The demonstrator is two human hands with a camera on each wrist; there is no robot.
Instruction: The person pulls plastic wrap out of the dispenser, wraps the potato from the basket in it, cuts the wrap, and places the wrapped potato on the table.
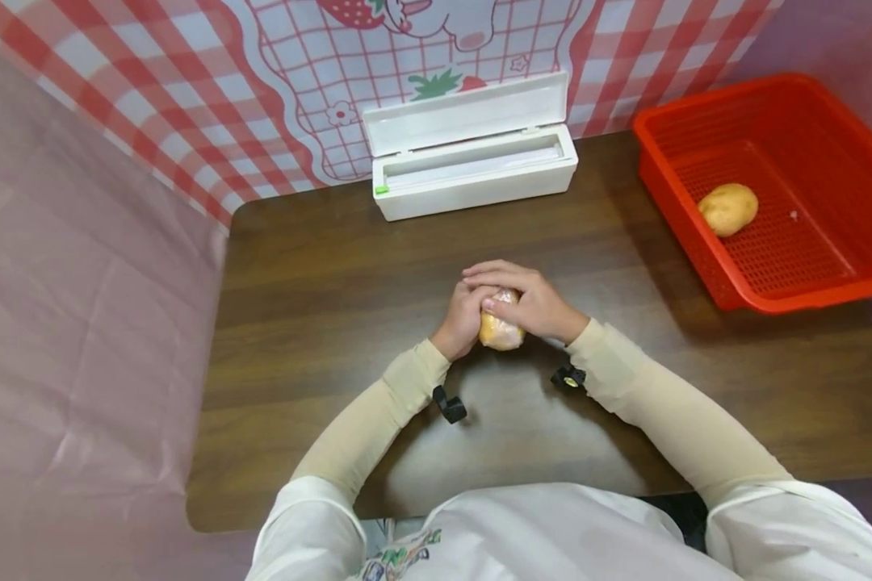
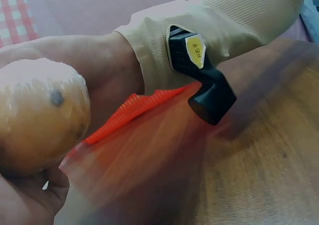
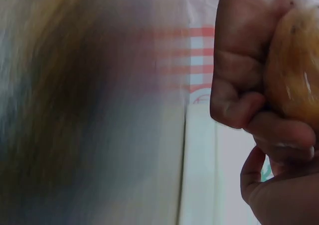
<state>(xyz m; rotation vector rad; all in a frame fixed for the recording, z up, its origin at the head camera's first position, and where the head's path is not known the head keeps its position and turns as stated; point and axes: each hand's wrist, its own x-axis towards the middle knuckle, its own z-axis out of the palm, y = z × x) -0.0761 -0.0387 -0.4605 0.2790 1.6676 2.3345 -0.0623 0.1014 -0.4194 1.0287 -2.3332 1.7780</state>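
A potato (image 1: 502,324) wrapped in clear plastic film is held between both hands above the middle of the table. My left hand (image 1: 461,319) grips it from the left side. From the right, my right hand (image 1: 534,303) curls over it, its fingers lying across the left hand and its thumb on the film. In the left wrist view the wrapped potato (image 2: 42,117) shows a dark spot through the shiny film. The right wrist view has the potato (image 3: 295,70) at its right edge, with curled fingers under it.
A long white dispenser box (image 1: 475,181) stands at the table's back with its lid raised and a white roll inside. To the right is a red plastic basket (image 1: 727,278) holding one unwrapped potato (image 1: 729,209). Brown wooden table (image 1: 298,363) lies beneath the hands.
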